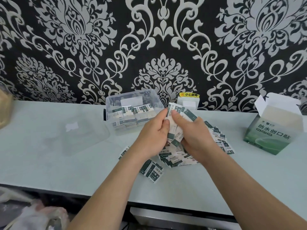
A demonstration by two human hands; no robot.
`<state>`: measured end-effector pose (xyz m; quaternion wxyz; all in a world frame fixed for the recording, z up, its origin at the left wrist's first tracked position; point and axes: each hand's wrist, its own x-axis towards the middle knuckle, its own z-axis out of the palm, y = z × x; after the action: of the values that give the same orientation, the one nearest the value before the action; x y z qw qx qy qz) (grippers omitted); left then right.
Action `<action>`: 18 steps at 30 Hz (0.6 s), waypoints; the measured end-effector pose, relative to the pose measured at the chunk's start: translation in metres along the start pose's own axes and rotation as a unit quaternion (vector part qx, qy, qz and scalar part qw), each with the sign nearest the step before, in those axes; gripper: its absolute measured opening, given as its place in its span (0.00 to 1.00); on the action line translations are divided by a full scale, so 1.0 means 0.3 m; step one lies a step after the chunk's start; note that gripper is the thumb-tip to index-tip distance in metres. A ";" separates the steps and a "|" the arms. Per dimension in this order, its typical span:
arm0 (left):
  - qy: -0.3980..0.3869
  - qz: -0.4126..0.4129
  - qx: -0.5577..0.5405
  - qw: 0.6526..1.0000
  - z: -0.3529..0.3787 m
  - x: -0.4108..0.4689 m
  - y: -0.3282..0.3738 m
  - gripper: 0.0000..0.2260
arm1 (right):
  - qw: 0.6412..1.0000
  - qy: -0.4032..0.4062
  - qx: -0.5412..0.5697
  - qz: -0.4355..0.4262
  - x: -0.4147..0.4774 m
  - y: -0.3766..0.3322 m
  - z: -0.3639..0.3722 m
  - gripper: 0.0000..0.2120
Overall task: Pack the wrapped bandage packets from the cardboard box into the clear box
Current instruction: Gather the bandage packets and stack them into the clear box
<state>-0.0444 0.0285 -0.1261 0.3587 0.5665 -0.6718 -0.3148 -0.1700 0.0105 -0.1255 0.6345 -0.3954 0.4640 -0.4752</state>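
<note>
Both hands hold one bunch of green-and-white bandage packets upright above the table. My left hand grips its left side and my right hand grips its right side, thumb on top. A loose pile of packets lies on the table under and around the hands. The clear box stands open just left of the hands by the wall, with several packets lined up inside. The green-and-white cardboard box stands open at the far right.
The clear lid lies flat on the pale table left of the clear box. A white socket with a yellow warning label sits on the patterned wall. Plastic bags lie below the table's front edge.
</note>
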 end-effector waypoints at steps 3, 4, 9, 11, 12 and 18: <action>-0.003 0.018 0.137 0.990 0.015 0.002 -0.007 0.17 | 0.971 0.064 -0.215 -0.079 0.000 -0.076 -0.078 0.08; -0.002 0.029 0.184 0.983 0.025 0.005 -0.011 0.16 | 0.946 0.087 -0.295 -0.103 -0.003 -0.100 -0.113 0.10; -0.038 0.082 0.265 0.960 0.125 0.028 0.015 0.15 | 0.846 0.142 -0.501 -0.113 0.020 -0.124 -0.271 0.14; -0.045 0.091 0.278 0.955 0.179 0.044 0.039 0.16 | 0.850 0.138 -0.502 -0.077 0.033 -0.112 -0.317 0.13; -0.052 0.087 0.289 0.952 0.204 0.050 0.051 0.19 | 0.855 0.132 -0.499 -0.054 0.038 -0.104 -0.336 0.12; -0.104 0.052 0.343 0.932 0.273 0.115 0.078 0.33 | 0.884 0.112 -0.455 0.005 0.049 -0.060 -0.398 0.09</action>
<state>-0.1290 -0.0003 -0.1469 0.0871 0.5833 -0.8010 -0.1030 -0.2878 -0.0154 -0.1424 0.3315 -0.5822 0.6992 -0.2497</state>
